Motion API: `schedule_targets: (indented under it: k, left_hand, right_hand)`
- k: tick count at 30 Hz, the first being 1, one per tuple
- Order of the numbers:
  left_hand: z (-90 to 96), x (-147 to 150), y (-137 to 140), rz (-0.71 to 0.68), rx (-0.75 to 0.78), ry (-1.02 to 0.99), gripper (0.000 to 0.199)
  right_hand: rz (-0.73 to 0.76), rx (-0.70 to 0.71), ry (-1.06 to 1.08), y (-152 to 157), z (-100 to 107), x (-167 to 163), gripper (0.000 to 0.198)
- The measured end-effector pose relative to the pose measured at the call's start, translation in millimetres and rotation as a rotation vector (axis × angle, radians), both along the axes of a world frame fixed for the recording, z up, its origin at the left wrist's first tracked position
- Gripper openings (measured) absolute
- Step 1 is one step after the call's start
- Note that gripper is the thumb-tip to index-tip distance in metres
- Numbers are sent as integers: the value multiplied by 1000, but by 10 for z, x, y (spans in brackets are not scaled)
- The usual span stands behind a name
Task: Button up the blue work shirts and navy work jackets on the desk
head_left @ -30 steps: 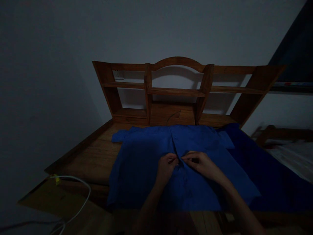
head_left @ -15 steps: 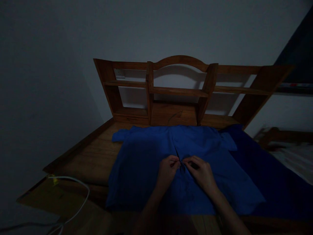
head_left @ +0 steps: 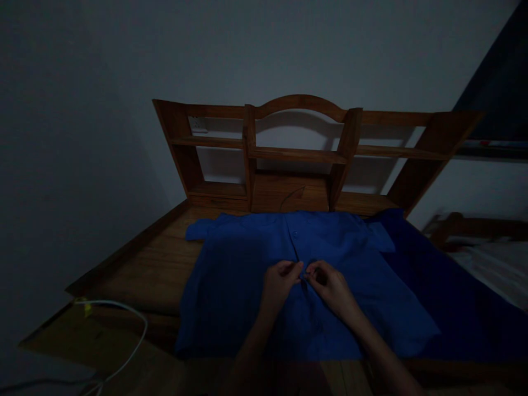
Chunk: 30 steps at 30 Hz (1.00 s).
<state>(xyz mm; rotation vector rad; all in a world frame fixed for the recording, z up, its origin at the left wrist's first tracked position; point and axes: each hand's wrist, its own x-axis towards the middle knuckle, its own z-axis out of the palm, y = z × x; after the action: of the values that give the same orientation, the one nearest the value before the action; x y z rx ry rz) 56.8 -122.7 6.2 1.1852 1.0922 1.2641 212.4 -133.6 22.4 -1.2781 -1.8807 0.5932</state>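
Note:
A blue button-up shirt (head_left: pixel 239 280) lies spread on the wooden desk, its collar end toward the shelf and its front slit running down the middle. My left hand (head_left: pixel 281 283) pinches the left edge of that slit between thumb and fingers. Close beside it, my right hand (head_left: pixel 329 286) grips the other edge of the shirt front. Whether a button sits between the right fingertips is too dark to make out. Higher up on the placket a small button (head_left: pixel 295 235) shows.
A wooden shelf unit (head_left: pixel 297 154) stands at the back of the desk (head_left: pixel 152 258). Darker blue cloth (head_left: pixel 445 297) lies under and right of the shirt. A white cable (head_left: pixel 142 324) loops at the lower left. A wall socket (head_left: pixel 198 124) shows behind the shelf.
My fingers have shifted slightly at the slit, the right fingers curling more and the left thumb coming across the edge. The view has moved a little.

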Motion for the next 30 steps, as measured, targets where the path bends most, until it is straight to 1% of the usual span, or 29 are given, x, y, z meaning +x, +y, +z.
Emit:
schedule_targets:
  k: [5, 8, 13, 16, 21, 25, 30]
  left_hand:
    - [-65, -6, 9, 48, 64, 154, 26]
    - [-95, -12, 21, 71, 81, 204, 21]
    - [-94, -5, 36, 110, 84, 262, 18]
    - [-101, 0, 44, 116, 88, 279, 17]
    - [-117, 14, 43, 98, 96, 246, 20]
    - [-118, 26, 40, 91, 74, 219, 22]
    - [-70, 29, 2, 107, 106, 242, 18]
  right_hand:
    - [11, 104, -120, -56, 26, -45, 9]
    - [18, 125, -160, -64, 19, -55, 9]
    - [5, 148, -179, -65, -11, -56, 9]
    - [-11, 143, -165, -69, 1, -58, 9]
    - [8, 106, -130, -70, 53, -44, 18]
    - [34, 106, -142, -59, 25, -21, 16]
    - [27, 127, -163, -60, -10, -21, 13]
